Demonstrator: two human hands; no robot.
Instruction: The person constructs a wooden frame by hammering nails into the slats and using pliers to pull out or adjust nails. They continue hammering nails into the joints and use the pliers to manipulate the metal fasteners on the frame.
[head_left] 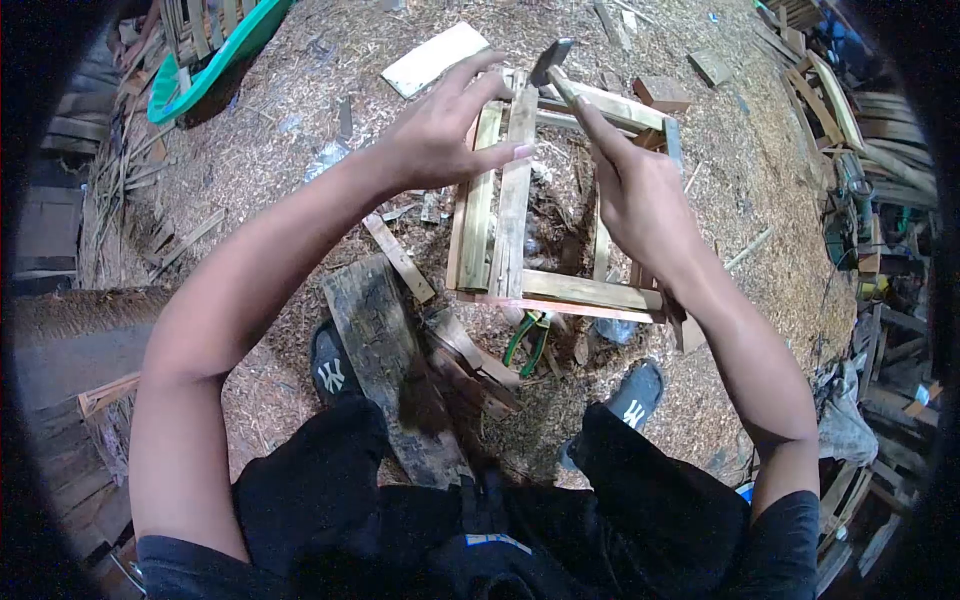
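A wooden frame (590,290) of nailed slats lies in front of me on the ground. My right hand (645,195) is wrapped round the handle of a hammer (552,62), whose metal head is at the far end of a slat (516,190). Over the frame's far left corner is my left hand (445,130), its fingers spread and its thumb across that slat. Whether a nail sits under the hammer head cannot be made out. Green-handled pliers (527,338) lie by the frame's near side.
A worn plank (385,350) lies between my feet, with offcuts (465,345) beside it. A pale board (435,58) and a wood block (661,94) lie beyond. Wood shavings cover the ground. A green curved object (215,70) is far left; stacked wood (890,130) lines the right.
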